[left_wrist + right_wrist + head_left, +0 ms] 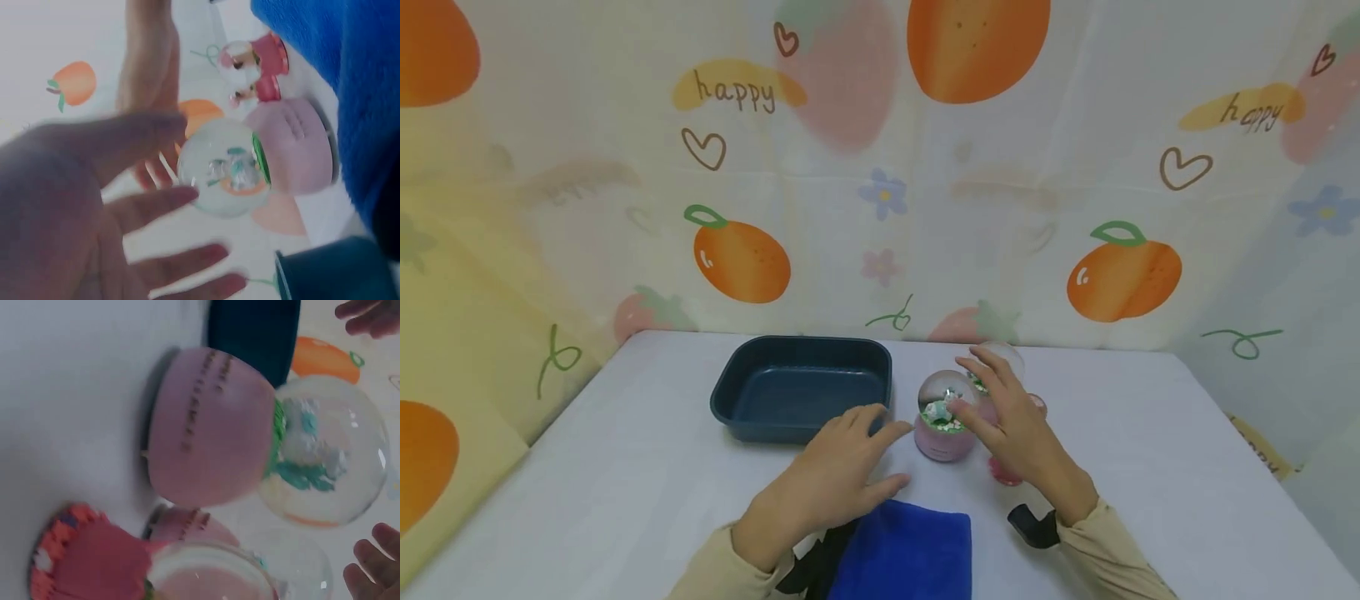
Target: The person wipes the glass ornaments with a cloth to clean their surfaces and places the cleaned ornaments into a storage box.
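A snow globe with a pale pink base (945, 442) and a clear dome with small figures stands between the two hands. My left hand (842, 467) hovers at its left, fingers spread, holding nothing. On the other side, my right hand (1018, 421) is raised with parted fingers, its thumb overlapping the dome in the head view. Partly hidden behind that hand is a second pink-based snow globe (190, 525). Two smaller snow globes with red bases show in the left wrist view, one larger (272, 53), one smaller (269, 87).
A dark blue rectangular dish (801, 433) stands left of the globes, its near right corner behind the left hand. A folded blue cloth (917, 550) lies at the table's front edge. Behind the white table (1150, 467) hangs a fruit-print curtain (880, 225).
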The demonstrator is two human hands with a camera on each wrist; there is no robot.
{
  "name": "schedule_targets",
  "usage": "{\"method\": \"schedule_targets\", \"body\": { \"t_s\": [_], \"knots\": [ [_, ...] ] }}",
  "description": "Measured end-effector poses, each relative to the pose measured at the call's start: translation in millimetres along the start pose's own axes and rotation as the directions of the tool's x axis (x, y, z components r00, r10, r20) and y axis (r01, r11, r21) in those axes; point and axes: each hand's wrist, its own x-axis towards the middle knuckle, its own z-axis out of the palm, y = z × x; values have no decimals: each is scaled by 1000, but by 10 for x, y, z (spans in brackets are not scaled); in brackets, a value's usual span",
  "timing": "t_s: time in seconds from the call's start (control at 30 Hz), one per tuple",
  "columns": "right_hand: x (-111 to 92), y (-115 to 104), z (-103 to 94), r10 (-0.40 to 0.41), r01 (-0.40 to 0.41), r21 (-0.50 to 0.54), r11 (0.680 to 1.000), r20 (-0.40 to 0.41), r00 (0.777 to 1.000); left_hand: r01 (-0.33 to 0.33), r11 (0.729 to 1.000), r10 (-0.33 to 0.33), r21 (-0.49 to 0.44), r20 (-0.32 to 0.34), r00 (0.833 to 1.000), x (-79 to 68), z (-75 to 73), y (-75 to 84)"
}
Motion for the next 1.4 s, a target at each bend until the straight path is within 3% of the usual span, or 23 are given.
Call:
{"method": "schedule_targets", "body": {
  "t_s": [0.13, 0.33, 0.4, 0.5, 0.6, 0.67, 0.83, 1.0, 1.23, 1.4],
  "knots": [
    [-14, -39, 90, 3, -1, -31, 1000, 61, 998, -78, 995, 86, -62, 142, 986, 3, 50, 24],
    [-31, -38, 150, -10, 11, -14, 1000, 68, 998, -55, 989, 94, -136, 296, 951, 45, 207, 27],
    [-39, -25, 148, 20, -22, 25, 999, 85, 996, -42, 988, 90, -146, 340, 936, 54, 247, 31],
    [-44, -15, 154, 121, -139, 144, 980, 126, 985, -8, 989, 66, -146, 398, 915, 43, 289, 26],
    [-43, -6, 145, 231, -267, 256, 929, 159, 960, -2, 990, 60, -141, 410, 910, 35, 316, 26],
    [-43, -3, 139, 271, -310, 283, 908, 168, 948, -10, 991, 62, -130, 402, 914, 35, 334, 25],
    [-45, 10, 157, 261, -292, 259, 921, 146, 954, -23, 992, 70, -121, 399, 914, 54, 356, 16],
    [-31, 30, 181, 227, -252, 254, 934, 124, 966, -35, 984, 108, -172, 436, 893, 79, 331, 8],
    [-43, 54, 196, 237, -270, 247, 931, 155, 959, -36, 957, 170, -288, 459, 872, 84, 275, -25],
    [-45, 21, 201, 271, -305, 236, 923, 169, 948, -44, 951, 182, -306, 436, 881, 65, 198, -62]
  ]
}}
